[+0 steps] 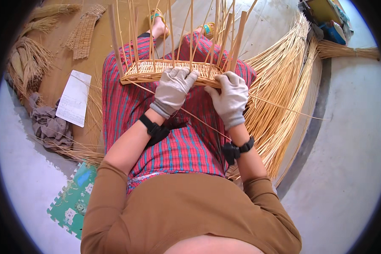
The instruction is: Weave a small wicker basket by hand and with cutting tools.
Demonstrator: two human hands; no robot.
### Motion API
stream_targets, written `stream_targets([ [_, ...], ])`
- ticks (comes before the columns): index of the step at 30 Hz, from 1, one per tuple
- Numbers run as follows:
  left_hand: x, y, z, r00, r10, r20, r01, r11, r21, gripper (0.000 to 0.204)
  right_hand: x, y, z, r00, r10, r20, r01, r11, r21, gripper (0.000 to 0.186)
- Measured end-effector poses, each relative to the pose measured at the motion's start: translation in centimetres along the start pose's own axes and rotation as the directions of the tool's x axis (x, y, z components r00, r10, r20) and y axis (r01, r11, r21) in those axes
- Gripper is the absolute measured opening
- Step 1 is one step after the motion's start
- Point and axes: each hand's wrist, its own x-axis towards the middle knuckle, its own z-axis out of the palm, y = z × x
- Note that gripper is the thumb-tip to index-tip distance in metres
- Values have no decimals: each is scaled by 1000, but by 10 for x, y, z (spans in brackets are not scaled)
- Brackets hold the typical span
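Observation:
A half-woven wicker basket (pixel 142 68) rests across my lap, its thin upright stakes and thicker corner posts pointing away from me. My left hand (pixel 173 88), in a pale work glove, has its fingers curled over the near edge, around the middle. At the right end of that edge, by a thick post (pixel 238 40), my gloved right hand (pixel 232 98) grips the weave with bent fingers. One loose strand (pixel 201 122) slants from the basket's left corner beneath my left hand. Another strand (pixel 283 109) sticks out rightward past my right hand. My fingertips are partly hidden.
Long bundles of straw-coloured wicker rods (pixel 275 97) lie on the floor at my right. To the left are a woven panel (pixel 84 36), a white sheet (pixel 74 98), a crumpled grey cloth (pixel 51 125), fibre bundles (pixel 29 63) and a green foam mat (pixel 74 199).

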Motion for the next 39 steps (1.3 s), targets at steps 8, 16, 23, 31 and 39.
stream_targets([
  [8, 9, 7, -7, 982, -178, 59, 185, 969, -163, 42, 0, -11, -15, 921, 387, 50, -339, 731, 592, 41],
  [16, 0, 17, -5, 968, -133, 213, 131, 991, 25, 68, 95, 2, -9, 993, 107, -50, -60, 822, 566, 45],
  [23, 25, 36, -18, 999, 29, -36, -24, 990, 137, 45, -40, 13, -73, 810, 392, 436, -581, 440, 685, 33],
  [31, 28, 43, 1, 988, -93, 120, 105, 990, -99, 57, 31, 42, -52, 873, 481, 81, -284, 366, 886, 52],
  [39, 21, 47, 13, 986, -114, 120, 99, 987, 127, 71, 156, 58, -24, 922, -248, 297, -155, 466, 871, 69],
])
